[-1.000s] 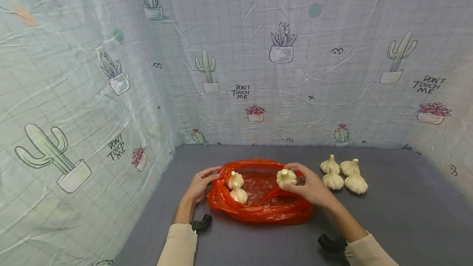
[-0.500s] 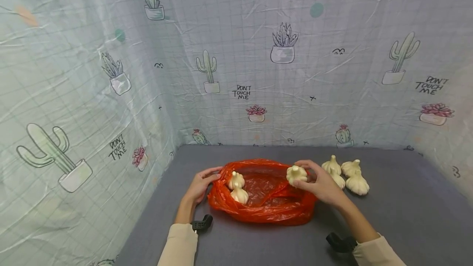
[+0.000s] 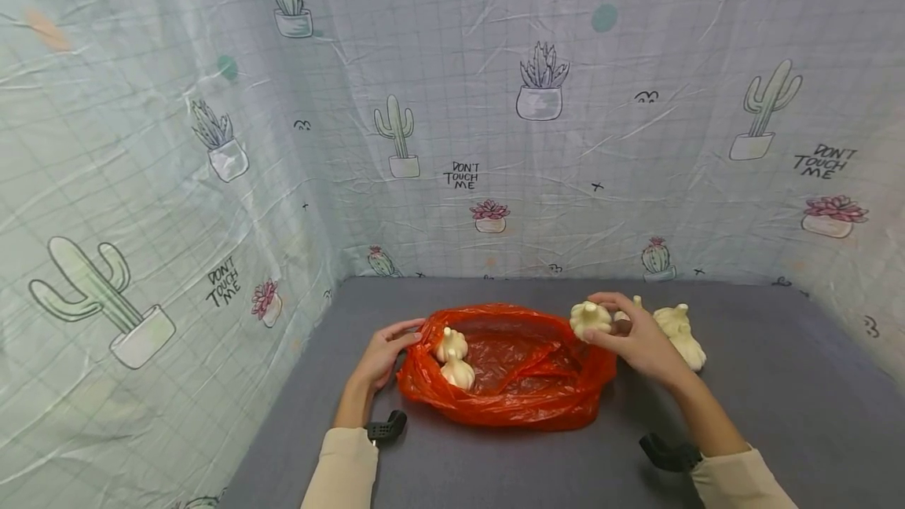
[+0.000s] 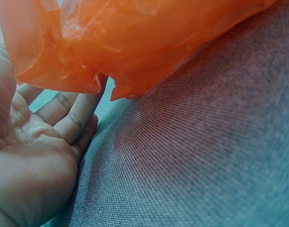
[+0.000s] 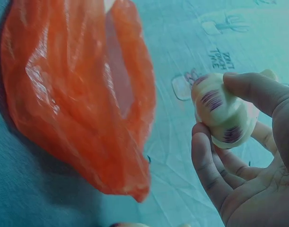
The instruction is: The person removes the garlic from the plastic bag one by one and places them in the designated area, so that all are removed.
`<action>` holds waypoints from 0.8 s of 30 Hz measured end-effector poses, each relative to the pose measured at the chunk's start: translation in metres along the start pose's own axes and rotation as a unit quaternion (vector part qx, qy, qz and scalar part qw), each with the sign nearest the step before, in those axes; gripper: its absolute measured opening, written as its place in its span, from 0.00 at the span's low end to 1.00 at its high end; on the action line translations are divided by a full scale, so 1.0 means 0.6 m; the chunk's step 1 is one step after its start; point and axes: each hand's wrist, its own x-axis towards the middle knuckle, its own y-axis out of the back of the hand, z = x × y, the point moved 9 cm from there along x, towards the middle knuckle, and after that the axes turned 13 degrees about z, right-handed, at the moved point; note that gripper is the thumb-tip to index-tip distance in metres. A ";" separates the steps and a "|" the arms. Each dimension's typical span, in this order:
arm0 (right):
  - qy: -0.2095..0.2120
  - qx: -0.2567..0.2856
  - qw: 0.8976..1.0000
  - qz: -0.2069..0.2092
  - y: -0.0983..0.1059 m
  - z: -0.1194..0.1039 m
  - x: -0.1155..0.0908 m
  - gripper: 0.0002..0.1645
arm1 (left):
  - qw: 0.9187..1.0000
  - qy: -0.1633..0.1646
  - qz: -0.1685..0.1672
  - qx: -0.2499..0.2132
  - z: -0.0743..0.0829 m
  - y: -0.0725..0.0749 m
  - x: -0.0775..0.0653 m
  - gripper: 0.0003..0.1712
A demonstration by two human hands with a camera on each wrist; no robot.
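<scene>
A red plastic bag (image 3: 509, 411) lies open-mouthed on the grey table, with two garlic bulbs (image 3: 458, 371) inside at its left end. My left hand (image 3: 377, 357) holds the bag's left rim; in the left wrist view, part of the fingers (image 4: 71, 118) is hidden behind the plastic. My right hand (image 3: 646, 342) pinches another garlic bulb (image 3: 590, 320) between thumb and fingertips at the bag's far right rim. The right wrist view has this bulb (image 5: 224, 111) apart from the bag (image 5: 78, 109), its purple streaks showing.
Just right of my right hand, several more garlic bulbs (image 3: 687, 348) sit on the table (image 3: 763, 430), partly hidden by that hand. A cactus-print cloth (image 3: 438, 132) stands around the table's back and sides. Each wrist wears a black device (image 3: 668, 454).
My right hand has moved right and away from me with its garlic bulb, from over the bag's mouth to its far right rim. The left hand stays in place.
</scene>
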 end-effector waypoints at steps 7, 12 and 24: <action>-0.002 -0.009 1.000 0.012 0.031 0.000 0.003 0.35 | 1.000 -0.004 0.000 0.008 0.002 -0.001 -0.002 0.22; -0.001 -0.024 0.999 0.029 0.057 0.002 0.004 0.36 | 1.000 -0.001 0.004 0.009 0.002 0.001 -0.003 0.22; -0.010 -0.074 0.995 0.065 0.121 0.014 0.003 0.39 | 1.000 0.003 -0.007 0.003 0.002 -0.002 -0.003 0.23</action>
